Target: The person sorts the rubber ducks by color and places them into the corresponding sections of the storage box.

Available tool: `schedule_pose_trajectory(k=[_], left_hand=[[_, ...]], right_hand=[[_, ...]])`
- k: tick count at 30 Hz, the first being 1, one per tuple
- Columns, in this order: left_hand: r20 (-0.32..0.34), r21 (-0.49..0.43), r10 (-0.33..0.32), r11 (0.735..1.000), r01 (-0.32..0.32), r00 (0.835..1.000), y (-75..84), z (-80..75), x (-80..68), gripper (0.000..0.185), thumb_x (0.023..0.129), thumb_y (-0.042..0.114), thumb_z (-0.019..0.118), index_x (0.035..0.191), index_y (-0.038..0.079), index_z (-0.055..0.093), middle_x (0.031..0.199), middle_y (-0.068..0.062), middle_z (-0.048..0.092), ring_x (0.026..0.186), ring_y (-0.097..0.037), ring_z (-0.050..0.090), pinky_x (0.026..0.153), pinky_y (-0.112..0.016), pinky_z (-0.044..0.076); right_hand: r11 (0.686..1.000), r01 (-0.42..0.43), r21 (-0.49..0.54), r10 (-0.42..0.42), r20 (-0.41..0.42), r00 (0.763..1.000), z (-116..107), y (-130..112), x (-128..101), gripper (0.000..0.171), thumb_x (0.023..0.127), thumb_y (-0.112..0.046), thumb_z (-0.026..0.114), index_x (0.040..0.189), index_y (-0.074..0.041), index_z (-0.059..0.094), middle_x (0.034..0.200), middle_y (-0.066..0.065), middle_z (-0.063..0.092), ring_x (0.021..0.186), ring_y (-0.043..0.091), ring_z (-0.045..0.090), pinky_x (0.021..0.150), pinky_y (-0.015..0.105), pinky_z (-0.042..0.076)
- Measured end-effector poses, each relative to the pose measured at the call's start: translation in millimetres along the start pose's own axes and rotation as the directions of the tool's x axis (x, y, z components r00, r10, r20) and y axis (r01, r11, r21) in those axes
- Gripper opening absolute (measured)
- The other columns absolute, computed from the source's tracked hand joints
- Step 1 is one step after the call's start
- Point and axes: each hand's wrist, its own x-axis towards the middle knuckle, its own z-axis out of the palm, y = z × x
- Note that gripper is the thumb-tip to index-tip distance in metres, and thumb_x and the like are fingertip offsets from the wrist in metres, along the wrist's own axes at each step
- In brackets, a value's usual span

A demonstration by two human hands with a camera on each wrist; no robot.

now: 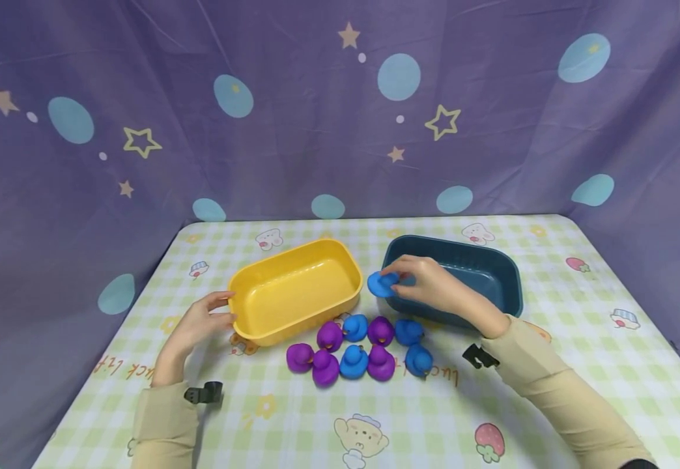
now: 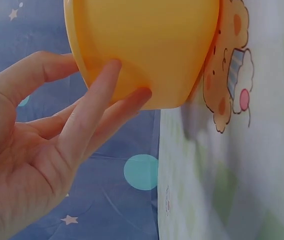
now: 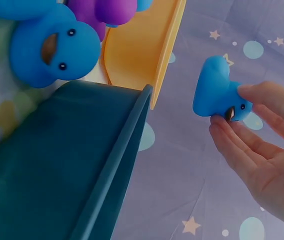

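In the head view, my right hand (image 1: 425, 280) pinches a blue rubber duck (image 1: 382, 284) between thumb and fingers, above the near left rim of the dark teal basin (image 1: 511, 277). The right wrist view shows that duck (image 3: 217, 90) held by its head, brown bill visible. My left hand (image 1: 199, 322) touches the left end of the yellow basin (image 1: 293, 332). Its fingers (image 2: 99, 90) lie extended against the outer wall in the left wrist view. Purple ducks (image 1: 325, 368) and blue ducks (image 1: 354, 362) are grouped in two rough rows in front of the basins.
The basins stand side by side, a narrow gap between them. Inside the yellow one, only its bare floor shows; my right hand and arm partly hide the teal one. A checked cloth (image 1: 293, 430) covers the table, and a purple patterned curtain (image 1: 316, 130) hangs behind.
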Motion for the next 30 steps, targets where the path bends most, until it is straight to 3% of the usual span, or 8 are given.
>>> schedule_pose_trajectory(k=[6, 13, 30], left_hand=[[0.012, -0.011, -0.003, 1.0, 0.003, 1.0, 0.2, 0.1, 2.0, 0.055, 0.085, 0.007, 0.058, 0.132, -0.012, 0.034, 0.127, -0.036, 0.042, 0.088, -0.017, 0.062, 0.074, -0.02, 0.048], [0.007, 0.01, -0.015, 1.0, 0.015, 1.0, -1.7, -0.6, 2.3, 0.057, 0.084, 0.009, 0.059, 0.132, -0.01, 0.035, 0.127, -0.034, 0.043, 0.093, -0.02, 0.061, 0.076, -0.022, 0.048], [0.031, -0.009, -0.011, 1.0, 0.012, 0.999, -1.6, -1.4, 0.4, 0.059, 0.085, 0.01, 0.06, 0.133, -0.01, 0.033, 0.129, -0.034, 0.041, 0.101, -0.032, 0.059, 0.079, -0.026, 0.047]], right_hand=[[1.0, -0.021, 0.003, 0.021, 0.024, 1.0, 3, 2, 17, 0.027, 0.081, -0.005, 0.066, 0.108, -0.005, 0.066, 0.1, 0.009, 0.064, 0.086, 0.021, 0.06, 0.077, 0.038, 0.051], [1.0, -0.028, 0.006, 0.027, 0.073, 0.997, 9, 6, 42, 0.026, 0.083, -0.007, 0.065, 0.109, -0.006, 0.066, 0.104, 0.008, 0.066, 0.087, 0.021, 0.06, 0.077, 0.033, 0.051], [0.988, -0.044, 0.148, 0.022, 0.149, 0.989, 33, 20, 91, 0.026, 0.084, -0.004, 0.062, 0.11, 0.002, 0.063, 0.108, 0.016, 0.064, 0.095, 0.028, 0.062, 0.081, 0.031, 0.051]])
